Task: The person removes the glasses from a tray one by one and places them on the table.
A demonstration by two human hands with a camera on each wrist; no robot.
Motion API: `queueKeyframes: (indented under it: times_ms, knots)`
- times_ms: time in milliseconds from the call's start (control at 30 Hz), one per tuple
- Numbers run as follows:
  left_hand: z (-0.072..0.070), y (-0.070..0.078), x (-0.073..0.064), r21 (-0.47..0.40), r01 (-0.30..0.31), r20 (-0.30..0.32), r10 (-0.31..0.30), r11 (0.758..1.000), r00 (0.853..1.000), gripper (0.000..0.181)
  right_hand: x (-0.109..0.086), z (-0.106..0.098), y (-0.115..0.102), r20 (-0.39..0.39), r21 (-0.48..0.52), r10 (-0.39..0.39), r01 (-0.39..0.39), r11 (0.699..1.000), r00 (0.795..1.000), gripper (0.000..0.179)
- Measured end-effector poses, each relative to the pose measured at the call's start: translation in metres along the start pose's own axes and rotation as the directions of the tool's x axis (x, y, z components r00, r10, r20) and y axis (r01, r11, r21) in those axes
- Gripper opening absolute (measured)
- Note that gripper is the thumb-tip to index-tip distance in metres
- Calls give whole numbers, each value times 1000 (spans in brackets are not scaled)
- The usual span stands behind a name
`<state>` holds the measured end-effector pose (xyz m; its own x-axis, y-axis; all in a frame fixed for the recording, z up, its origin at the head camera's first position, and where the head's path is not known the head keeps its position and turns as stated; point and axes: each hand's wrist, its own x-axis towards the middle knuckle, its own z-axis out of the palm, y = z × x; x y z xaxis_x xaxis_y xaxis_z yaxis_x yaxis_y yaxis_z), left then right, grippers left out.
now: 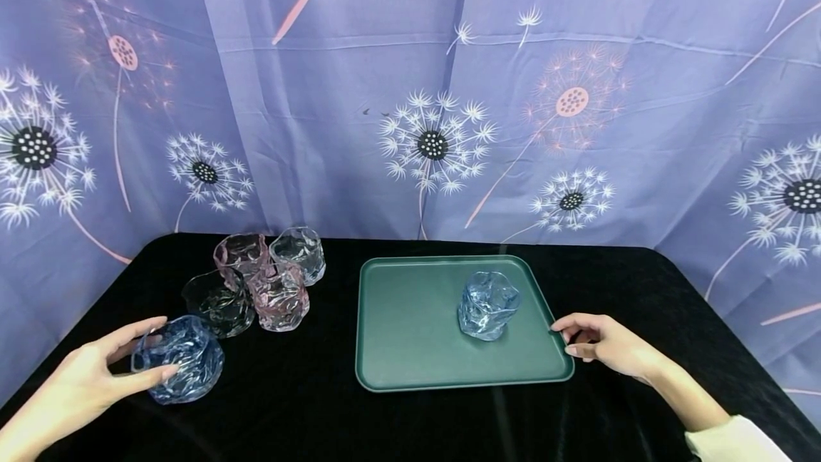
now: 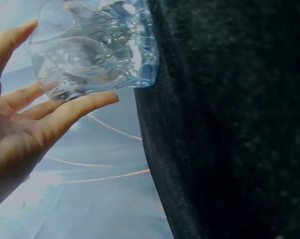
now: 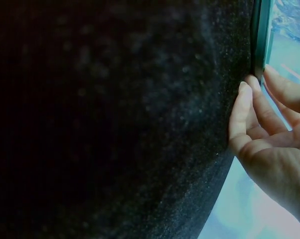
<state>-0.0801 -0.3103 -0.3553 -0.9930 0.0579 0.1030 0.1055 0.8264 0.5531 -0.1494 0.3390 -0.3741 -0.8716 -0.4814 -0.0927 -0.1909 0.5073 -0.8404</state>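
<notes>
In the head view, my left hand (image 1: 86, 369) holds a blue faceted glass (image 1: 179, 362) at the table's left front, thumb on the near side and fingers on the far side. The left wrist view has this glass (image 2: 97, 50) between thumb and fingers, close to the black cloth. My right hand (image 1: 606, 341) is at the right edge of a green tray (image 1: 410, 348), thumb and fingertips at its rim. Seen from the right wrist, the fingers (image 3: 262, 112) bend around the tray's edge (image 3: 261, 40). Another blue glass (image 1: 487, 305) stands upright on the tray, right of its middle.
Behind the left hand cluster two pink glasses (image 1: 280, 298) (image 1: 240, 259), a clear glass (image 1: 300, 255) and a dark grey glass (image 1: 221, 303). Black cloth (image 1: 321, 405) covers the table. A purple dandelion-print curtain (image 1: 359, 184) hangs along its back.
</notes>
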Motion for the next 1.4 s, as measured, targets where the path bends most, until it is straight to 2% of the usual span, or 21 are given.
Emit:
queueKeyframes:
  times_ms: [100,267,367,700,900,1133,1233,1400]
  knots:
    - [-3,1,0,-15,-31,-47,30,999,998,66,0,0,-1,3,-4,-9,9,1000,1000,33]
    - [-7,4,0,-65,-81,-151,70,995,986,63,0,0,-1,-5,-9,2,-2,1000,1000,33]
    - [-9,7,1,-80,-82,-176,66,993,982,65,0,0,-1,-1,-7,-1,1,1000,1000,33]
    - [-13,28,7,-114,-177,-276,140,978,951,65,0,-1,0,8,14,-22,22,1000,1000,33]
    - [-9,44,15,-127,-248,-291,203,960,935,62,0,-1,0,6,6,-19,19,1000,1000,33]
    - [-6,65,24,-122,-273,-267,234,954,935,59,0,-1,1,2,3,-27,27,1000,1000,33]
    - [-5,73,29,-106,-294,-262,258,950,930,58,0,-1,0,2,4,-28,28,1000,1000,33]
    - [1,87,38,-112,-349,-242,315,930,917,58,0,-1,-1,1,-1,-16,16,1000,1000,33]
